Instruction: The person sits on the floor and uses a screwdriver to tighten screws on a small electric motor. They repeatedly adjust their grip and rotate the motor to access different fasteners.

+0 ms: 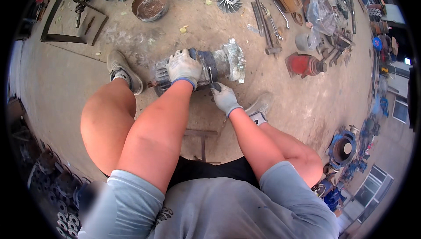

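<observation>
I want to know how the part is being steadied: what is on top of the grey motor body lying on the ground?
The gloved left hand rests on top of the motor body, covering the casing beneath it. The right hand touches its near side.
</observation>
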Demonstrator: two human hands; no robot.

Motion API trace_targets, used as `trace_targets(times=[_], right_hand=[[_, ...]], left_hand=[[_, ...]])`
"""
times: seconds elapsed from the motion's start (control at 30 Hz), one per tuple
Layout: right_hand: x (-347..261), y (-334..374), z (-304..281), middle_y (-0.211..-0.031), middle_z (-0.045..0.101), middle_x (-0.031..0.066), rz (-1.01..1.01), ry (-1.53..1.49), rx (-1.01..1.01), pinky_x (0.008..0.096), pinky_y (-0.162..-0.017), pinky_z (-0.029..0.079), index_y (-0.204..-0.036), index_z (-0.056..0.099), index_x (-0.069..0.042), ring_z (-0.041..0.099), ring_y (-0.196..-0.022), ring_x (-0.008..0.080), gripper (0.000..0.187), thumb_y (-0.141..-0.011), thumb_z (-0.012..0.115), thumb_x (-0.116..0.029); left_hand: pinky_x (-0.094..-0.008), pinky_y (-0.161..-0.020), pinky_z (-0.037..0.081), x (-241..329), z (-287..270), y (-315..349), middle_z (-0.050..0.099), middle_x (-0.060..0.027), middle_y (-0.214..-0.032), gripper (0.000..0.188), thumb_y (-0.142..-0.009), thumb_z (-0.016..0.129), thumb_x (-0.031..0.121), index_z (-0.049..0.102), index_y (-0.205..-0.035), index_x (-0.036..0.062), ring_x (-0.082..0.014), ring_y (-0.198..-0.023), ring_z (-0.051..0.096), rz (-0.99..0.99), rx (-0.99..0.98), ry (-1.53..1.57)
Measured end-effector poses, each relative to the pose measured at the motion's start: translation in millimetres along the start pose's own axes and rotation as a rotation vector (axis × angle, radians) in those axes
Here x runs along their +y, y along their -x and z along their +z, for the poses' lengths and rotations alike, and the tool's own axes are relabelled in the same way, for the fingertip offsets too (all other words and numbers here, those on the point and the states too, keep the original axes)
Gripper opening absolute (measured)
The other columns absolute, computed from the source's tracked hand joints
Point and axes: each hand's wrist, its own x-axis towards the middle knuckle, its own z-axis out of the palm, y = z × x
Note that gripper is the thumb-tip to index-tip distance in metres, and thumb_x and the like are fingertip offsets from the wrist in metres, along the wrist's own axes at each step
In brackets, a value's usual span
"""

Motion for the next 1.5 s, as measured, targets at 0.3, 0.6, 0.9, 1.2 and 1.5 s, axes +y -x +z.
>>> trace_targets(times=[0.3,0.6,0.9,1.2,1.5], right_hand=[[49.1,-15.7,49.8,-0.083,0.069,-0.0071,0.425,-2.014,0.069,0.0287,-0.066,0.059,-0.104,0.075,-0.019,0.066,-0.073,0.0094,0.016,-0.107,0.071,-0.035],[3.9,-30.7,52.7,-0.088,0.071,-0.0033,0.355,-2.265,0.074,0.0315,-0.068,0.062,-0.112,0.072,-0.017,0.066,-0.073,0.0114,0.034,-0.116,0.049,-0.043],[-25.1,-30.6,22.0,-0.094,0.073,0.0024,0.430,-1.594,0.394,0.0392,-0.078,0.057,-0.119,0.067,-0.013,0.067,-0.086,0.0188,0.037,-0.116,0.048,-0.045],[2.3,-58.6,5.8,-0.094,0.075,-0.0002,0.464,-1.792,0.213,0.0387,-0.076,0.058,-0.108,0.069,-0.019,0.069,-0.083,0.0163,0.029,-0.116,0.046,-0.037],[43.7,-62.0,95.7,-0.112,0.078,0.0090,-0.035,-1.457,0.406,0.0489,-0.097,0.058,-0.120,0.070,-0.014,0.072,-0.101,0.0243,0.028,-0.113,0.047,-0.027]], left_hand=[[-0.0456,-0.115,0.045,-1.6,2.9,-1.0,0.072,-0.0171,-0.132,0.048,-0.106,0.054,0.047,0.074,-0.125,0.0076,-0.0347,-0.131,0.064,0.016,-0.006,0.025],[-0.0448,-0.116,0.045,0.2,3.4,-1.1,0.073,-0.0172,-0.132,0.044,-0.105,0.059,0.043,0.075,-0.123,0.0067,-0.0341,-0.130,0.065,0.005,0.019,0.000],[-0.0453,-0.114,0.046,-1.8,6.5,-2.7,0.073,-0.0173,-0.131,0.047,-0.106,0.055,0.047,0.075,-0.123,0.0078,-0.0348,-0.129,0.065,0.007,0.020,-0.017],[-0.0460,-0.115,0.045,-4.3,6.5,-1.1,0.073,-0.0168,-0.131,0.046,-0.106,0.055,0.047,0.075,-0.124,0.0085,-0.0355,-0.129,0.065,-0.007,0.016,-0.002],[-0.0448,-0.119,0.043,3.7,-1.1,1.8,0.072,-0.0204,-0.131,0.048,-0.106,0.058,0.044,0.072,-0.126,0.0030,-0.0348,-0.129,0.065,0.019,-0.003,0.040]])
